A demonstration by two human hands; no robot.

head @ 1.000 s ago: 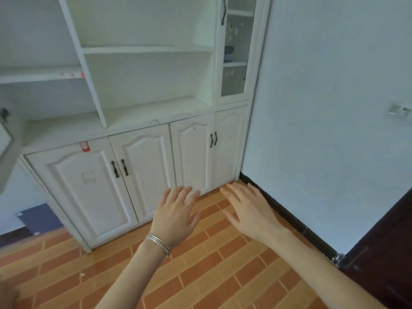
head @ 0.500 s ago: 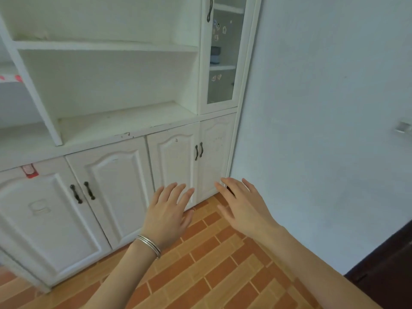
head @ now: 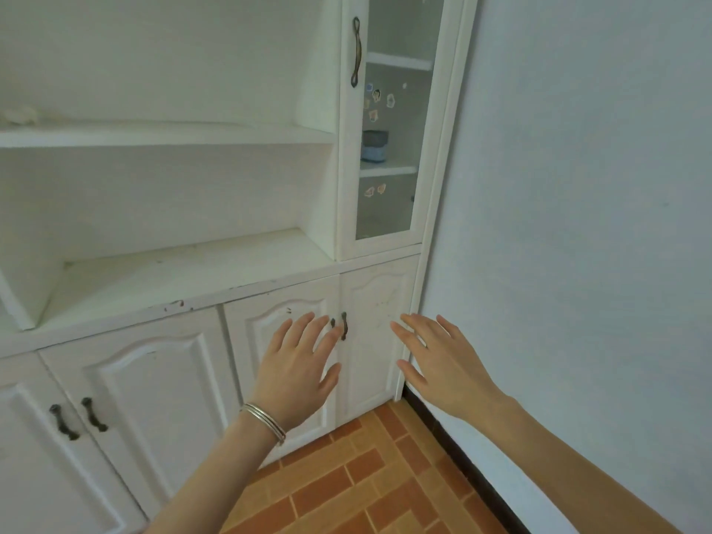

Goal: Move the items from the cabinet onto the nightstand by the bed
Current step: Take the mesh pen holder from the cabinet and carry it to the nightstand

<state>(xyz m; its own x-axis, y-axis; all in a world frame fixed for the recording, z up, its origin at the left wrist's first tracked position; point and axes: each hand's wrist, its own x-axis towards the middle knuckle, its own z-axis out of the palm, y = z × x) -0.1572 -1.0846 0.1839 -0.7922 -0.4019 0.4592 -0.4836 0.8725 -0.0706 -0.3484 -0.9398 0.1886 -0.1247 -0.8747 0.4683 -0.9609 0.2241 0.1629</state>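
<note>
A white cabinet (head: 185, 279) fills the left and centre, with open shelves above and shut lower doors. At its right end a tall glass door (head: 389, 121) is shut; behind the glass a small dark-and-blue jar (head: 374, 146) stands on a shelf. My left hand (head: 296, 368), with silver bangles on the wrist, is held out flat with fingers spread in front of the lower doors, just left of their dark handles (head: 343, 325). My right hand (head: 443, 360) is held out the same way, near the cabinet's right edge. Both hands hold nothing.
A pale wall (head: 578, 225) with a dark skirting board runs along the right. The floor (head: 346, 487) is orange-brown brick-pattern tile. A small pale thing (head: 19, 115) lies on the upper shelf at far left. Stickers dot the glass door.
The view has swung right and closed in on the cabinet's right end. Both hands stay open and have risen in front of the lower right doors.
</note>
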